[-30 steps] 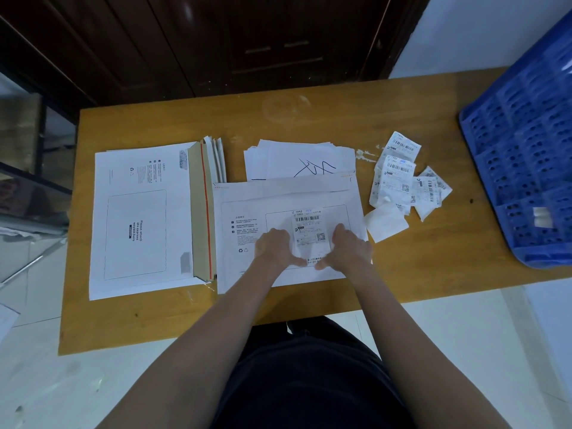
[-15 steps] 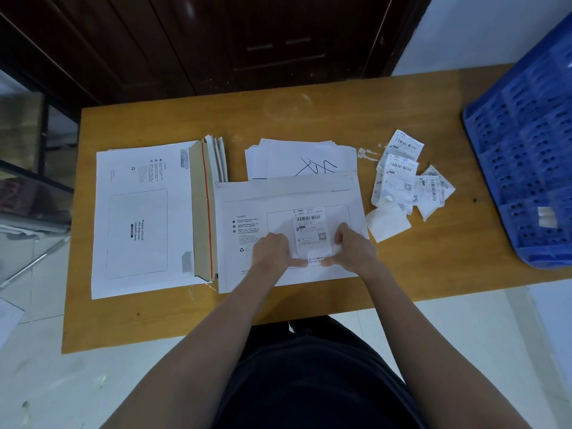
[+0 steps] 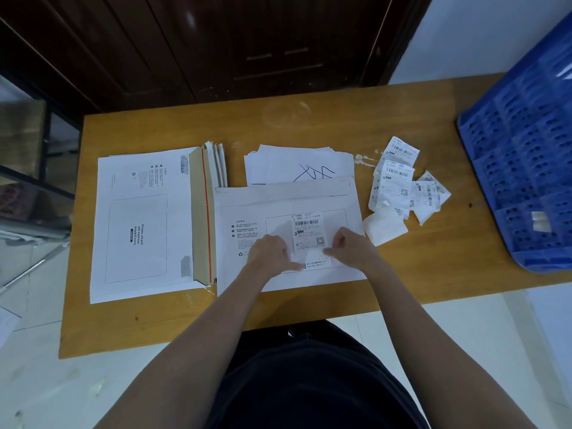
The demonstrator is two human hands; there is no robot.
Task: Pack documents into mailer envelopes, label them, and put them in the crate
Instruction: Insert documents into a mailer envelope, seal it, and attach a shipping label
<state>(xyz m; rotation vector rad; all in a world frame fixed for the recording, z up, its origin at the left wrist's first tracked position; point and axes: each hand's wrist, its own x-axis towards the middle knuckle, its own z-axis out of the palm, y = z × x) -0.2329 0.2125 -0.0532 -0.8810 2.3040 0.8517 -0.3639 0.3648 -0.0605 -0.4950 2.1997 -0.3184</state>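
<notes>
Spare mailers at 9 o'clock, working mailer centre, loose labels at 2, crate at 3, all on the counter. Risk: the label could go on skewed or creased if its near edge (partly lifted, it seems) gets pressed unevenly. Left hand: fingers curled, index fingertip pressing the label's near-left corner. Right hand: curled, pinching the near-right edge.
</notes>
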